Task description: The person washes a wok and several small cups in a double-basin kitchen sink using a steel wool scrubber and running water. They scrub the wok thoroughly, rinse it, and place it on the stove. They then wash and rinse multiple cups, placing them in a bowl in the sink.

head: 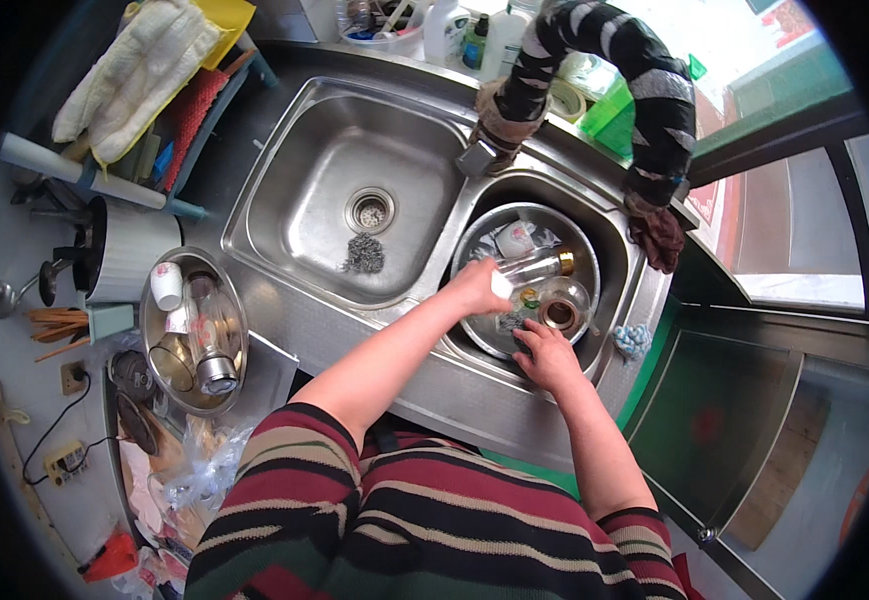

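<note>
My left hand (479, 289) grips a small white item (501, 284), perhaps a cup, over the round metal basin (466, 244) in the right sink bowl. My right hand (547, 352) is at the basin's near side, fingers spread beside a grey steel-wool scourer (511, 321). Inside the basin lie a clear glass bottle (535, 264) with a gold-coloured rim, a white cup (515, 238) with a pink pattern and a round glass vessel (573, 296) with a brownish neck. A second steel-wool scourer (364, 253) lies in the left sink bowl (292, 195), near its drain.
An oval metal tray (241, 315) at the left holds cups and glass bottles. The wrapped faucet hose (652, 75) arches over the right bowl, with a dark cloth (658, 240) at its end. A blue-and-white scrubber (631, 341) sits on the right edge; bottles (445, 34) stand behind.
</note>
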The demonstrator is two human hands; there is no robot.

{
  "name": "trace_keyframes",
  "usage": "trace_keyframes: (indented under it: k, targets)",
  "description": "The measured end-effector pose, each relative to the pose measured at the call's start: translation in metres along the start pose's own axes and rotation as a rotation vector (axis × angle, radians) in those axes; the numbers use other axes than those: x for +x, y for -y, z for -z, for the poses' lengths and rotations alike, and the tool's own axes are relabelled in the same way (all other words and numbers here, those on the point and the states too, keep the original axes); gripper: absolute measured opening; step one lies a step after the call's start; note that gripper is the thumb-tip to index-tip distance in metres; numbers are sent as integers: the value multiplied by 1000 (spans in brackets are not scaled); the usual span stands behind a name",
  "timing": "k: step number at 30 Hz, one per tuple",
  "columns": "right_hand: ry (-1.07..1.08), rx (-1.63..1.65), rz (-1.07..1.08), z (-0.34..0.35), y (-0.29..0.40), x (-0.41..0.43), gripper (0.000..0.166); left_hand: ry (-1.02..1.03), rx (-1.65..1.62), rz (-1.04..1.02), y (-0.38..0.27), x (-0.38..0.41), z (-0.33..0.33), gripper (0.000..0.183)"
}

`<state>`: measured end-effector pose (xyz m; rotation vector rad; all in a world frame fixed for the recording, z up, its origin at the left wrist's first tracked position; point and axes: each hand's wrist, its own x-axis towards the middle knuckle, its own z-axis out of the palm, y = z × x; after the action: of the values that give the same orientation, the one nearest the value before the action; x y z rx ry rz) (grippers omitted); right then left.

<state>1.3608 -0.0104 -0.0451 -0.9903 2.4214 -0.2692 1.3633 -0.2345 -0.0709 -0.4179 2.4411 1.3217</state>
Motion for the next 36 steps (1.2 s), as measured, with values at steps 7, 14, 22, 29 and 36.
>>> trace_keyframes:
  k: [7,14,22,29,36]
  targets:
    - [-174,223,-45,16,-1,-10,39,133,559,41,-19,-5,-38,61]
    - [-205,497,-181,9,-3,9,37,-38,747,-68,-8,0,-68,37]
    - [-154,1269,-401,27,-3,51,36,-912,-123,-497,-51,-3,44,46]
    - [-167,1905,-308,64,6,100,41,-818,-170,-417,-79,28,110,35]
    - [-251,2276,-165,83,-16,119,38,-823,29,-478,-79,24,82,23]
